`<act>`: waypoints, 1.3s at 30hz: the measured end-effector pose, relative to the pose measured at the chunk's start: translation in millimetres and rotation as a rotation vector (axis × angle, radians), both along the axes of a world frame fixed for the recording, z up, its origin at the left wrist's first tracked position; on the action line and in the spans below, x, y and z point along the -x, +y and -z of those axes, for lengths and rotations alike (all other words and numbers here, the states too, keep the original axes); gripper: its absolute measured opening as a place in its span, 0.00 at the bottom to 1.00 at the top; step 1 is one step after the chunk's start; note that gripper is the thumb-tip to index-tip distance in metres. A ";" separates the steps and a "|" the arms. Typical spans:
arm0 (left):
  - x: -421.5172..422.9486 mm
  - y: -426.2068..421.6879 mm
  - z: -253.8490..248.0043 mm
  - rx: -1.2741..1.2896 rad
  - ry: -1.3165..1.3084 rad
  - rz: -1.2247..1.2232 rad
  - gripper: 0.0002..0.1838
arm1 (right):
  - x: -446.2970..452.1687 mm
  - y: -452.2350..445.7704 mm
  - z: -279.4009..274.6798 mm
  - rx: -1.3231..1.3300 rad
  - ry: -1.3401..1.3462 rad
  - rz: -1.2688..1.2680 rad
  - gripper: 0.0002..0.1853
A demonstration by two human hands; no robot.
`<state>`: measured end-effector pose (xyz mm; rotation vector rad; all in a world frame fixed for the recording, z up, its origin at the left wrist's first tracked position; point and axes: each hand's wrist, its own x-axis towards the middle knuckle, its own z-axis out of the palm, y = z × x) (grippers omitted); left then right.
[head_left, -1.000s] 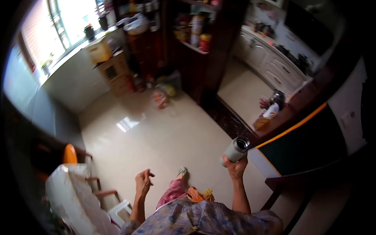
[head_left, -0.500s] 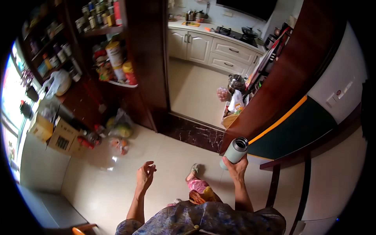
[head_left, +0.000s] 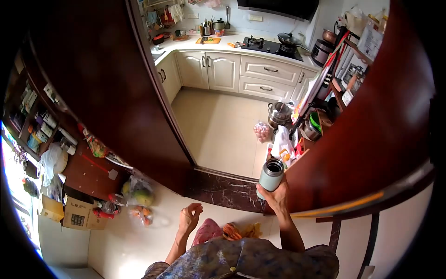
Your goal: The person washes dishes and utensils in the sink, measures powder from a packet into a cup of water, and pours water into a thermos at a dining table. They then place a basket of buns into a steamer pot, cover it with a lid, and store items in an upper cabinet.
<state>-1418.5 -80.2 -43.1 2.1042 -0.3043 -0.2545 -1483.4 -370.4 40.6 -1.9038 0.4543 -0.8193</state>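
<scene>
A pale green thermos bottle with an open mouth and a metal rim is in my right hand, whose fingers wrap round its body. The bottle leans slightly, mouth upward. On the left, my left hand is raised over the floor near the doorway, away from the bottle. Its fingers are curled in together, and anything between them is too small to make out.
Ahead is a kitchen doorway with a dark marble sill. Beyond it stand white cabinets and a black stove. Pots and bags line the right side. Bagged produce and a cardboard box lie left.
The view has turned right and come closer to the kitchen doorway. My right hand still holds the bottle. The fingers of my left hand have curled in more.
</scene>
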 end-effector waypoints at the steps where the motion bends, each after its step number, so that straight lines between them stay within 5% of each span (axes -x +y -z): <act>1: -16.5 -4.9 -2.0 0.009 0.010 -0.028 0.10 | -21.0 -10.7 3.4 0.040 -0.005 -0.024 0.30; 8: -134.1 19.1 85.2 -0.053 0.026 -0.212 0.10 | -182.9 -66.1 18.9 0.177 -0.005 -0.118 0.29; 11: -184.0 25.1 111.2 -0.244 0.236 -0.378 0.14 | -269.6 -81.5 11.2 0.153 0.028 -0.184 0.28; 13: -210.7 55.2 186.7 -0.601 0.338 -0.324 0.15 | -331.5 -95.1 23.0 0.198 -0.031 -0.214 0.29; 14: -215.1 66.1 221.3 -0.447 0.504 -0.509 0.17 | -359.9 -97.9 21.5 0.195 -0.002 -0.234 0.29; 20: -231.5 51.1 192.7 -0.576 0.758 -0.652 0.15 | -525.7 -111.8 11.2 0.249 0.027 -0.357 0.28; 23: -218.3 43.9 195.0 -0.527 0.578 -0.594 0.17 | -618.7 -106.4 18.5 0.265 0.014 -0.444 0.29; 26: -215.8 18.8 213.8 -0.243 1.018 -1.119 0.18 | -715.4 -85.8 21.9 0.375 -0.033 -0.509 0.28; 27: -208.0 2.6 211.7 -0.116 0.936 -1.285 0.18 | -748.0 -77.5 21.9 0.379 -0.014 -0.542 0.29; 30: -181.0 -32.1 255.6 -0.329 0.915 -1.224 0.20 | -854.2 -51.6 31.2 0.478 -0.038 -0.656 0.29; 39: -336.5 -206.1 242.5 0.039 1.319 -1.715 0.19 | -1146.0 69.9 27.0 0.766 0.113 -0.872 0.33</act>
